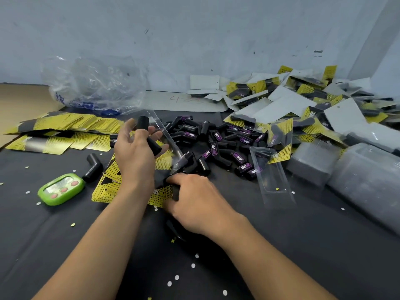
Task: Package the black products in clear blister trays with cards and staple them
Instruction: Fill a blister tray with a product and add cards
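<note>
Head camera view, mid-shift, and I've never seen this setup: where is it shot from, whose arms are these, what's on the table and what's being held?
There is no machine: one wide camera on a person's head looks down at their two bare hands. The left hand grips one black product, a bent tube, with a clear blister tray at its fingertips. The right hand rests on a yellow card; what its curled fingers hold is hidden. On the dark table lie a heap of loose products, spare cards at left, finished packs at right, an empty tray, a green timer and a plastic bag.
</note>
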